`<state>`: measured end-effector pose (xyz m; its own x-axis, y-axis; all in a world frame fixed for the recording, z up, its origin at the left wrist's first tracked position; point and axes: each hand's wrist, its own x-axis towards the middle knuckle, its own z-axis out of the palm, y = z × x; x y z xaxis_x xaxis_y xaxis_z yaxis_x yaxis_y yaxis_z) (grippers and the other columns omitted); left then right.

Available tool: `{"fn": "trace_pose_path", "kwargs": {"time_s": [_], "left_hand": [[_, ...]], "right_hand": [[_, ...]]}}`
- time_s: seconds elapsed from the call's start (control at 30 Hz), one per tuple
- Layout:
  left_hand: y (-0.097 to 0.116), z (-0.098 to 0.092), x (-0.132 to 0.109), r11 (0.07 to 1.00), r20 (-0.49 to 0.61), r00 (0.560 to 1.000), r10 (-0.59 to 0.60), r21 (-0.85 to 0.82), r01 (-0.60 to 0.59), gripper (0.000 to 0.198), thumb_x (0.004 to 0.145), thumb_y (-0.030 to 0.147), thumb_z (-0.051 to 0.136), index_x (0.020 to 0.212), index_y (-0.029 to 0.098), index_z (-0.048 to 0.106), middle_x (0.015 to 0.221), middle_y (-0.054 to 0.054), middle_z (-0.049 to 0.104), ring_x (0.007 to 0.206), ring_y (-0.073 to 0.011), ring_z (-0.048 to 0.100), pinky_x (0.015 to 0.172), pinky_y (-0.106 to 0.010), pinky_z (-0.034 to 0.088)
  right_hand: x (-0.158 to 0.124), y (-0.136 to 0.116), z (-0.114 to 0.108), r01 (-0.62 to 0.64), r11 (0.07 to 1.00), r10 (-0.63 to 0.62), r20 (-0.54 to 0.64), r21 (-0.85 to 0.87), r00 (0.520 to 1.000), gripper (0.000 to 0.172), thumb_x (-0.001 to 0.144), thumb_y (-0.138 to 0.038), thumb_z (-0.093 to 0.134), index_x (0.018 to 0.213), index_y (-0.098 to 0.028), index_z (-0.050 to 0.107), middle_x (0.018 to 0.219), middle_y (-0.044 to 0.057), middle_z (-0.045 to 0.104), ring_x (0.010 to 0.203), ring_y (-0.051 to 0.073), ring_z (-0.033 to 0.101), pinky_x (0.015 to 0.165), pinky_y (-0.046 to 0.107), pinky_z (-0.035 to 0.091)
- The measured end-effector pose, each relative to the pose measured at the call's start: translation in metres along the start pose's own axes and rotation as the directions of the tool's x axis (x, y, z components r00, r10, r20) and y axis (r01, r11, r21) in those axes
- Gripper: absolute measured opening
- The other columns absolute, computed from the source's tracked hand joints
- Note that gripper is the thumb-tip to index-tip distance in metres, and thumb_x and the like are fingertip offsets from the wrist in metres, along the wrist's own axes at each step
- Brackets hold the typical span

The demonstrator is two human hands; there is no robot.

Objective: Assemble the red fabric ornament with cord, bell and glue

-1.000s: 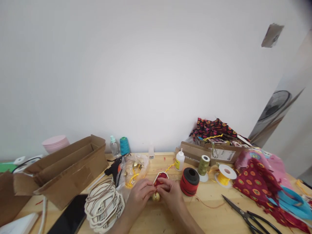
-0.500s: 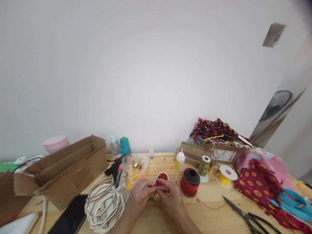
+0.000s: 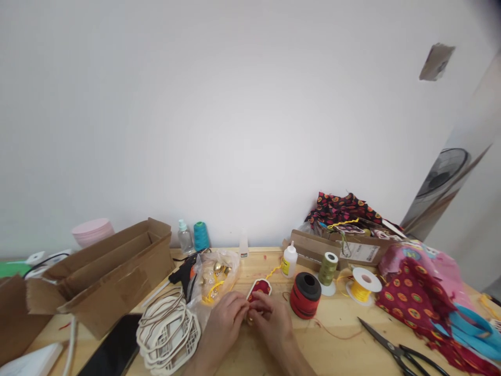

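Maroon and pale-rimmed, a small ornament lies on the wooden surface directly ahead of the person, its far end showing and its near end covered by fingers. The left hand and the right hand meet there, each with thumb and fingertips pinched on that near end and the two sets of fingertips almost touching; whether a fine thread also runs between them is too small to tell. A gold bell shows partly just below the fingers. Judging from how things lie, the piece looks well advanced: the patterned face already sits inside its rim, and a twisted yellow cord runs from the far end toward a white glue bottle. What seems unfinished is the near end, where both hands are busy; whether the bell is fastened there cannot be seen. More bells lie in a clear plastic bag to the left, near a stack of pale cut-out frames which look unused. To the right stands a red spool, with a loose red thread on the surface beyond it. Black-handled scissors lie well apart from the hands, untouched.
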<state>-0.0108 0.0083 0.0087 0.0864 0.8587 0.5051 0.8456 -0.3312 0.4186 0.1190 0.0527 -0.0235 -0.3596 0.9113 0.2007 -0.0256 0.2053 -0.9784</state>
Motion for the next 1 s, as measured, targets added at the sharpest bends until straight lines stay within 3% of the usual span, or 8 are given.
{"fn": "trace_pose_path", "kwargs": {"time_s": [0.4,0.7,1.0], "left_hand": [[0.013,-0.007,0.003,0.972,0.147,0.97,-0.192,-0.109,0.209,0.015,0.078,0.017,0.045,0.073,0.019,0.059,0.075,-0.003,0.059,0.073,-0.0167,0.055,0.068,-0.028,0.042],[0.01,-0.004,0.004,0.938,0.192,0.953,-0.236,-0.213,0.275,0.017,0.072,0.014,0.045,0.066,0.019,0.06,0.068,-0.001,0.059,0.065,-0.0147,0.053,0.062,-0.024,0.041],[-0.001,0.001,0.002,0.841,0.251,0.917,-0.312,-0.376,0.389,0.019,0.073,0.019,0.044,0.068,0.016,0.062,0.067,-0.002,0.061,0.066,-0.0155,0.054,0.063,-0.024,0.041]], "right_hand": [[-0.002,-0.023,-0.006,0.133,0.883,-0.175,-0.053,-0.451,0.983,0.023,0.064,-0.007,0.053,0.078,-0.019,0.066,0.073,0.004,0.064,0.071,0.018,0.059,0.064,0.027,0.047],[-0.001,-0.023,-0.007,0.115,0.887,-0.168,-0.081,-0.447,0.982,0.021,0.062,-0.007,0.053,0.074,-0.019,0.065,0.071,0.004,0.063,0.068,0.016,0.058,0.062,0.025,0.047],[-0.001,-0.023,-0.007,0.12,0.902,-0.153,-0.048,-0.416,0.987,0.019,0.065,-0.007,0.052,0.075,-0.018,0.065,0.073,0.005,0.064,0.067,0.015,0.058,0.06,0.024,0.046]]}}
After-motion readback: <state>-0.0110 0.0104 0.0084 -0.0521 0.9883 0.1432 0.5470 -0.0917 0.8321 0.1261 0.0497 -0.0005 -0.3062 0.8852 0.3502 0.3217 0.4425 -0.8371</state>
